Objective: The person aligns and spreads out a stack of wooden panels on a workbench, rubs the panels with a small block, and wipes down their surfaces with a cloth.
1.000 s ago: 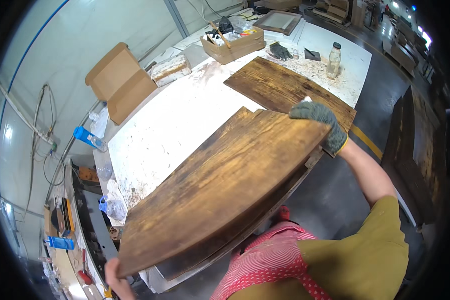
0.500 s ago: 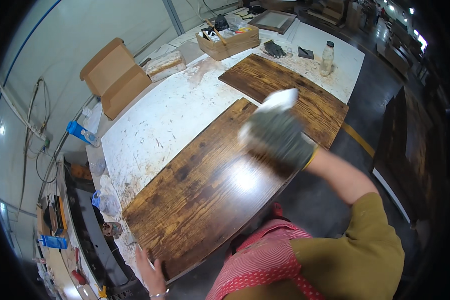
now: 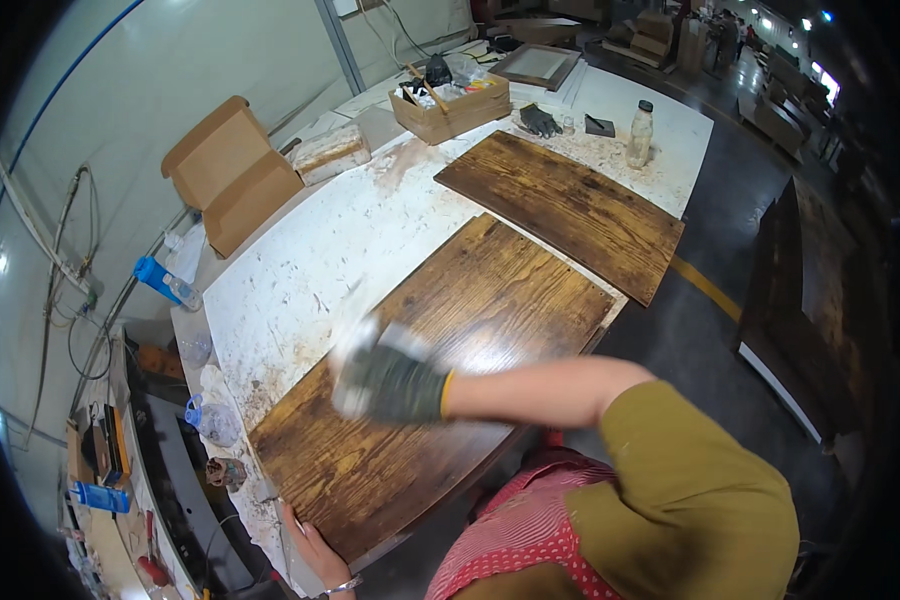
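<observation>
A long brown wood-grain board (image 3: 450, 300) lies across the white worktable. My right hand (image 3: 395, 385), in a dark grey-green glove with pale fingers, is over its left part, closed round a white cloth (image 3: 355, 330). Motion smears the cloth and the fingertips. My bare left hand (image 3: 315, 548) rests at the board's near-left corner, its fingers stretched along the edge. Beyond the far end of this board lies a second brown board (image 3: 565, 210), set at an angle to it.
On the white table (image 3: 290, 280) stand a cardboard box of supplies (image 3: 455, 108), a capped glass bottle (image 3: 640, 135) and a dark glove (image 3: 540, 121). An opened carton (image 3: 232, 175) and a blue-topped bottle (image 3: 165, 280) line the left side. Dark panels (image 3: 810, 310) stand at right.
My right hand has swept with the cloth from the far right end of the board toward its left part. The left hand stays at the corner.
</observation>
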A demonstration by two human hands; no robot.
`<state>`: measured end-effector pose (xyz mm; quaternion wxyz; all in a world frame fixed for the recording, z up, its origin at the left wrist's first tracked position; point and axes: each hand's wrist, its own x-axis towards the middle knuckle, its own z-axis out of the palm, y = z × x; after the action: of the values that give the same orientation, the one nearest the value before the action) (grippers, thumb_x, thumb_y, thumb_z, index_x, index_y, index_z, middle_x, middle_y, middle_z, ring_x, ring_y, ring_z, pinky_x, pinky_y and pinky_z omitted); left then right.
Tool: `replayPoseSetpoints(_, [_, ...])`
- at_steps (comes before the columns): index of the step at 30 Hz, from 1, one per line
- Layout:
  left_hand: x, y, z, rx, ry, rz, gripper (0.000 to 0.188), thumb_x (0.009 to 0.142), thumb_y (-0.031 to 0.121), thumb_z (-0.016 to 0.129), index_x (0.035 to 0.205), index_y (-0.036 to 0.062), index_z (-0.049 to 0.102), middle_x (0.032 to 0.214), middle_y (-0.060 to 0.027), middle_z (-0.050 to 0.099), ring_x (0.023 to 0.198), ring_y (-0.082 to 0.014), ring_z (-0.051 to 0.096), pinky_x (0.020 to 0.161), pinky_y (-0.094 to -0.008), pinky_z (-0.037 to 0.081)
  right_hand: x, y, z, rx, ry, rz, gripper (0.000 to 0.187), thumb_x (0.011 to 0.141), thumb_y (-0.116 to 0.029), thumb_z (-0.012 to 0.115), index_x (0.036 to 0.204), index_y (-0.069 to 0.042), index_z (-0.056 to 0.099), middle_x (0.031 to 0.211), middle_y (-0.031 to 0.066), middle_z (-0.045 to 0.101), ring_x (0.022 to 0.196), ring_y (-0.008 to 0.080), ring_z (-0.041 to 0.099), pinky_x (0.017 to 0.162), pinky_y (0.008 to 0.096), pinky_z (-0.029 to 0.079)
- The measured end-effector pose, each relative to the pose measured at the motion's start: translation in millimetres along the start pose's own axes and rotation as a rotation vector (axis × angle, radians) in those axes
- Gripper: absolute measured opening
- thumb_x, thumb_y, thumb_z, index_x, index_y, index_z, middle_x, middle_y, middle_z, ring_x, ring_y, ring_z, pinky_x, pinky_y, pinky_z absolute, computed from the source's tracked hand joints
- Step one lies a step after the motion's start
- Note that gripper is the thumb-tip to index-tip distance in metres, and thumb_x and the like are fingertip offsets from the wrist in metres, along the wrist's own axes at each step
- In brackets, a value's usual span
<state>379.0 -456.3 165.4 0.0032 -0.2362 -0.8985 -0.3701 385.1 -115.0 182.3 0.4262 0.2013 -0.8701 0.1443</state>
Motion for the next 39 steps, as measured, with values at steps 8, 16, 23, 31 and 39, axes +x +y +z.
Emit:
replayPoseSetpoints(8, [-2,-7,3,-0.371,0.132,-0.251,0.049,0.097,0.026,0.03,0.136,-0.0052,0.03,0.141,-0.0175,0.032,0.13,-0.0262,0.031,0.107,-0.0339,0.022,56,-34,43,0.018,-0.159,0.077,0.025,0.077,-0.027,0.052,0.086,-0.007,0.062,0.092,0.0164,0.059,0.09,0.028,0.057,0.07,0.0432,0.044])
replayPoseSetpoints(16, [3,-52,12,-0.864,0.161,-0.518,0.052,0.098,0.035,0.031,0.129,-0.0067,0.039,0.13,-0.0175,0.043,0.121,-0.0256,0.04,0.104,-0.0341,0.027,3,-164,19,0.467,-0.022,-0.148,0.02,0.074,-0.027,0.052,0.077,-0.009,0.06,0.095,0.0151,0.058,0.087,0.0275,0.057,0.071,0.0436,0.044])
replayPoseSetpoints(23, [-5,-21,1,-0.069,0.194,-0.293,0.045,0.094,0.027,0.047,0.126,-0.0043,0.044,0.127,-0.0173,0.047,0.117,-0.0246,0.044,0.102,-0.0338,0.03,-126,27,-218,-0.253,-0.198,0.665,0.017,0.084,-0.02,0.055,0.093,-0.006,0.057,0.095,0.0119,0.057,0.088,0.0291,0.055,0.082,0.0374,0.044])
replayPoseSetpoints(31, [19,-10,-37,-0.13,-0.083,-0.46,0.051,0.091,0.033,0.051,0.126,-0.004,0.045,0.126,-0.0217,0.049,0.117,-0.0305,0.045,0.099,-0.0354,0.033,-186,77,-339,-0.27,-0.759,1.3,0.043,0.078,-0.032,0.056,0.114,-0.01,0.058,0.103,0.0147,0.062,0.097,0.0311,0.058,0.085,0.0391,0.045])
replayPoseSetpoints(39, [26,-6,-66,0.238,0.186,-0.375,0.06,0.089,0.047,0.05,0.113,-0.0081,0.054,0.11,-0.0245,0.059,0.098,-0.0345,0.055,0.085,-0.0393,0.043,-209,59,-285,0.234,-0.842,0.5,0.051,0.072,-0.011,0.061,0.122,-0.012,0.051,0.114,0.0124,0.055,0.107,0.0326,0.051,0.091,0.0403,0.042])
